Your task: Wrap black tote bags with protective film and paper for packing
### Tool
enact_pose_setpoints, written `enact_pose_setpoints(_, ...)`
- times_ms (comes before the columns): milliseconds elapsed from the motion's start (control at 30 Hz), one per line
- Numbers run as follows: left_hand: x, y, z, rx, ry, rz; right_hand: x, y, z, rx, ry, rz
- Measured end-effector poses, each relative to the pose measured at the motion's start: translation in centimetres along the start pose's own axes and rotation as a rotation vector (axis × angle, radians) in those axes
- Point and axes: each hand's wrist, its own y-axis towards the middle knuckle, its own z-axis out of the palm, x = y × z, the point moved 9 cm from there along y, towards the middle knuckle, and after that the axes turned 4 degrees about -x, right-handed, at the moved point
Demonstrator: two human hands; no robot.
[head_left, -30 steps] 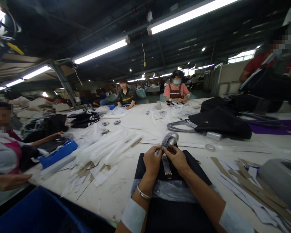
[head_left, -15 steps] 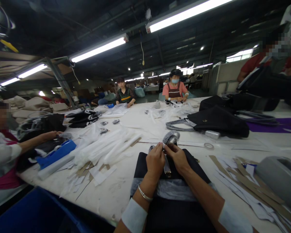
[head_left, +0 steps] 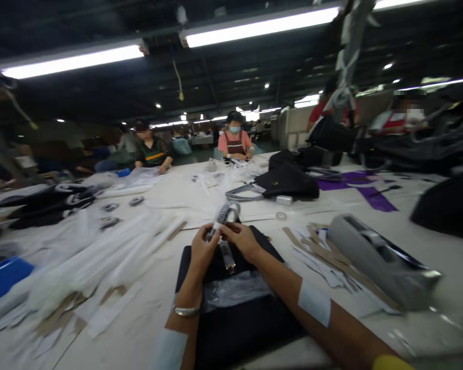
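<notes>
A black bag [head_left: 239, 321] lies flat in front of me, with a band of clear plastic film [head_left: 235, 290] across it. At its top, a looped strap wrapped in plastic [head_left: 229, 209] rises above my fingers. My left hand [head_left: 203, 249] pinches the strap's lower part, where a small white piece shows. Close beside it, my right hand [head_left: 242, 240] has its fingertips closed on the same spot. Below the hands a short wrapped tab with a metal end [head_left: 228, 258] rests on the bag. The fingertips partly hide what lies between them.
A grey tape dispenser [head_left: 370, 262] and cardboard strips [head_left: 332, 257] lie to the right. White plastic sheets [head_left: 111, 262] spread on the left, near a blue dispenser [head_left: 5, 277]. Another black bag [head_left: 287, 181] lies beyond, and co-workers [head_left: 235, 141] sit across the table.
My view has turned to the right, so more of the grey tape dispenser shows and the co-worker at the left is out of sight. Both hands stay together at the strap.
</notes>
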Motion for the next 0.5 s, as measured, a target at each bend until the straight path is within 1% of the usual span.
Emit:
enact_pose_setpoints(33,0.3,0.1,-0.1,-0.004,-0.012,-0.013,0.6,-0.1,-0.3,0.013,-0.081,-0.014)
enact_pose_setpoints(100,0.9,0.2,-0.2,-0.017,-0.034,-0.042,2.9,-0.8,-1.5,0.057,-0.333,-0.112)
enact_pose_setpoints(167,1.4,0.3,-0.5,-0.041,-0.04,-0.065,6.5,-2.5,-4.1,0.07,-0.661,-0.287)
enact_pose_setpoints(200,1.5,0.3,-0.6,-0.053,-0.037,-0.073,8.7,-3.8,-6.2,0.031,-0.82,-0.383)
enact_pose_setpoints(233,1.5,0.3,-0.7,-0.061,-0.032,-0.078,11.0,-5.2,-8.9,-0.038,-0.952,-0.461)
enact_pose_setpoints(267,1.4,0.2,-0.7,-0.062,-0.025,-0.08,13.2,-6.8,-12.0,-0.129,-1.063,-0.51)
enact_pose_setpoints(300,1.3,0.1,-0.6,-0.058,-0.016,-0.08,15.1,-8.5,-15.6,-0.242,-1.177,-0.518)
enact_pose_setpoints(333,1.2,0.1,-0.5,-0.052,-0.006,-0.078,16.8,-10.1,-19.3,-0.352,-1.297,-0.493)
enact_pose_setpoints(400,0.9,0.0,-0.2,-0.045,0.017,-0.075,19.6,-13.5,-26.5,-0.56,-1.486,-0.408)
enact_pose_setpoints(433,0.8,-0.1,-0.1,-0.044,0.025,-0.075,20.4,-15.1,-29.6,-0.63,-1.545,-0.337)
enact_pose_setpoints(467,0.8,-0.1,0.0,-0.043,0.03,-0.075,20.9,-16.6,-32.4,-0.685,-1.569,-0.248)
enact_pose_setpoints(500,0.8,-0.1,0.1,-0.042,0.033,-0.076,20.8,-17.9,-34.9,-0.728,-1.542,-0.135)
